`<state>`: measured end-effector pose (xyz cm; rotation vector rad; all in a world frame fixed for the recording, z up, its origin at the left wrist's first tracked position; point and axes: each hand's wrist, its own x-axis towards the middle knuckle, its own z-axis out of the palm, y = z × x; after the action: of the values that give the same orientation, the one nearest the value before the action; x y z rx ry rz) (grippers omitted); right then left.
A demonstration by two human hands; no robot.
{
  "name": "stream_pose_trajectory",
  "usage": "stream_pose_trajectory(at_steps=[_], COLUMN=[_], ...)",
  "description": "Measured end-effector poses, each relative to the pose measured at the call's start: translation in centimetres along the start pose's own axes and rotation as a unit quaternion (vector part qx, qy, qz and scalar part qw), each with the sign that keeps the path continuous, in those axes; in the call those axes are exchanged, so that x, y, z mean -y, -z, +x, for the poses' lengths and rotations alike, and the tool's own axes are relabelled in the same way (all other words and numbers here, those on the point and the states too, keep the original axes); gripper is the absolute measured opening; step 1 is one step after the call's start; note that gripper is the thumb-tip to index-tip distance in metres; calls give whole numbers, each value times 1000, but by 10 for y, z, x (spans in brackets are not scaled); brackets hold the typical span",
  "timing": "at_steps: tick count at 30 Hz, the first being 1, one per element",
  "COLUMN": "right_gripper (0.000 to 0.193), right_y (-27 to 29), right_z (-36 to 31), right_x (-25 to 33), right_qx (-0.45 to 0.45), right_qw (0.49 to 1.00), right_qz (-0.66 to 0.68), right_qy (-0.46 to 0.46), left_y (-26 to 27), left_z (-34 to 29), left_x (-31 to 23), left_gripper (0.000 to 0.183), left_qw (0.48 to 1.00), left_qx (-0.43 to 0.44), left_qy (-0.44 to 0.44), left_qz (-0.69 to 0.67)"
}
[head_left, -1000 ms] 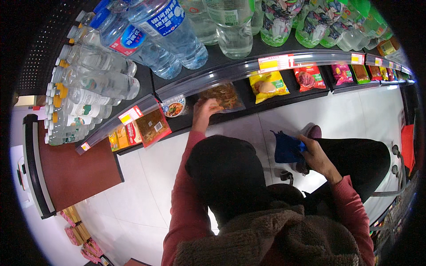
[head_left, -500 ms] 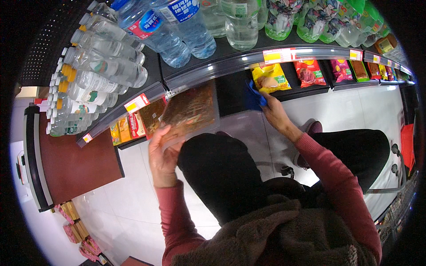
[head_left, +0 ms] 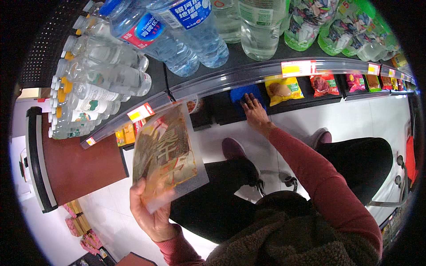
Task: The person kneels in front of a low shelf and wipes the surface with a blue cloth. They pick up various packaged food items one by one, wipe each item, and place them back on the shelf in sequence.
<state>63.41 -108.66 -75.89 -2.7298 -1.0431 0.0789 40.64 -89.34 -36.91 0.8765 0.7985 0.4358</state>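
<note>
My left hand (head_left: 151, 215) is closed on the lower corner of a flat, see-through food package (head_left: 166, 146) with brown contents. It holds the package up and tilted, in front of the low shelf. My right hand (head_left: 255, 111) reaches forward with fingers spread and lying on a blue cloth (head_left: 245, 95), which rests on the dark lower shelf. Just to the right of the cloth sits a yellow snack bag (head_left: 284, 91). Between the package and the cloth, a round tub (head_left: 194, 105) shows partly under the shelf edge.
Clear water bottles (head_left: 100, 64), large blue-tinted bottles (head_left: 164, 37) and green-based bottles (head_left: 306, 26) fill the upper shelf. Its clear edge strip (head_left: 248, 73) carries price tags. A red snack bag (head_left: 324, 85) and several others stand farther right. A brown panel (head_left: 84, 166) is at left.
The package has come off the lower shelf toward me and turned more upright in my left hand. My right hand has moved left, and the cloth now lies spread on the shelf.
</note>
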Motion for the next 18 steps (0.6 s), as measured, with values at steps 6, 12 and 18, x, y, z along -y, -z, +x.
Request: stream_pose_trajectory(at_steps=[6,12,18], right_gripper=[37,40,43], right_y=[3,15,-16], right_z=[55,119,127], right_x=[-38,-51,7], right_qx=[-128,-148,-88], right_qw=[990,986,993], right_qz=[53,69,68], right_qy=[-5,-32,42], left_y=[-10,-31,-37], left_z=[-11,-10,-2], left_x=[33,41,41], left_gripper=[51,53,55], left_qw=[969,962,965], left_qx=[-102,-188,-196], left_qy=[-166,-178,-174], left_qz=[150,81,24])
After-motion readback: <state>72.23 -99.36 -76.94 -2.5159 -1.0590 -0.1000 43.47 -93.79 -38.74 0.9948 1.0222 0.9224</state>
